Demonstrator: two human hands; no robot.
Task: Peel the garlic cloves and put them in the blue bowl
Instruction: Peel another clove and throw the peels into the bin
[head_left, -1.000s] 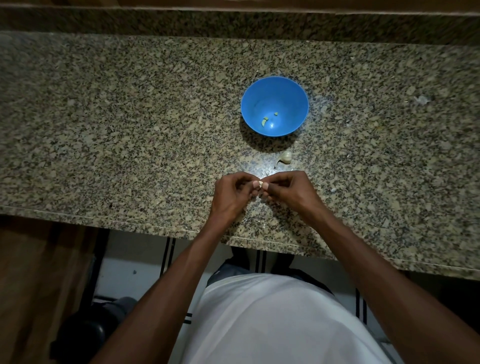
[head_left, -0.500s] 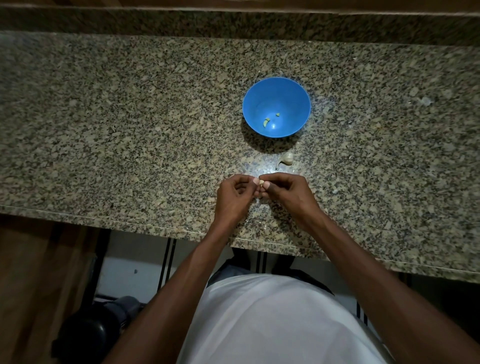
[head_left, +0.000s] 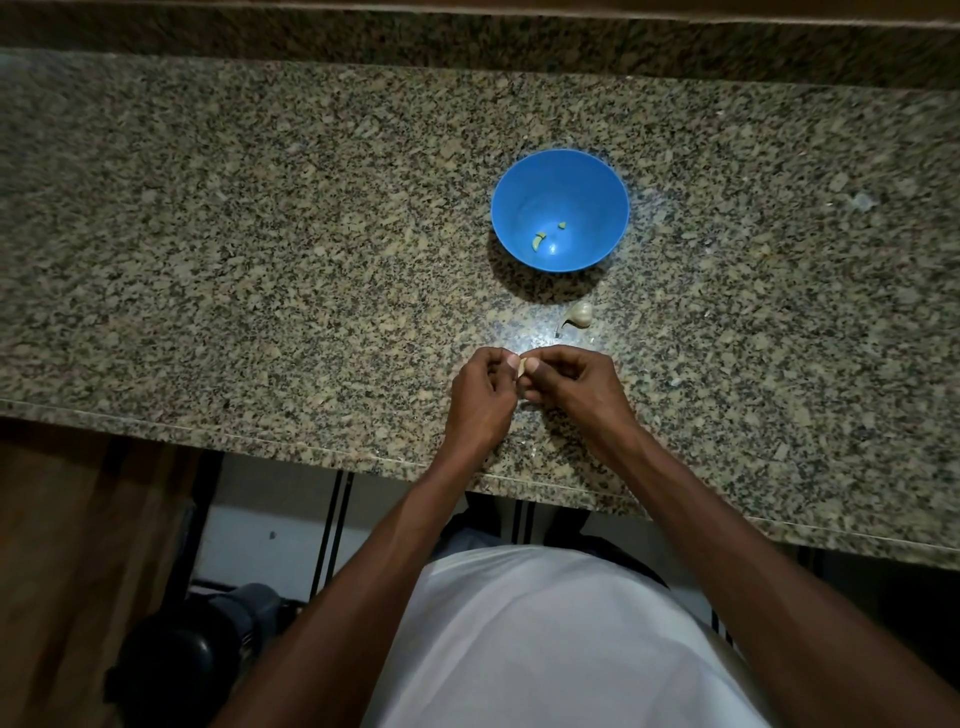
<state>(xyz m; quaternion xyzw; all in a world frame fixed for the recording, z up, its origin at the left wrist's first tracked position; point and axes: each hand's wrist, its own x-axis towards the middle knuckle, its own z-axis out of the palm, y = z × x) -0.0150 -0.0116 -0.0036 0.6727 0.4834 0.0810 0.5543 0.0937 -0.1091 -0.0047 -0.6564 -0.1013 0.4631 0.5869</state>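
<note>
Blue bowl (head_left: 560, 208) on the speckled table (head_left: 260, 260) holding 2 small garlic pieces (head_left: 537, 240), just nearer than the bowl an unpeeled clove (head_left: 579, 316), nearer still left hand (head_left: 480, 397) and right hand (head_left: 574, 387) together — fingers pinched on 1 garlic clove (head_left: 522, 366).

A: What are the hands doing?
B: The left hand (head_left: 480, 397) and right hand (head_left: 574, 387) meet over the granite counter (head_left: 260, 270), fingers curled, both pinching 1 small pale garlic clove (head_left: 522, 366) between them

A: And the bowl?
B: The blue bowl (head_left: 597, 179) stands upright beyond the hands, with 2 small yellowish pieces (head_left: 538, 241) on its bottom. Another clove (head_left: 577, 315), skin still on, lies on the counter between bowl and hands, touching neither

A: Anything else?
B: A pale scrap (head_left: 862, 201) well off to the right; a white shirt (head_left: 545, 639) fills the near edge of the view
</note>
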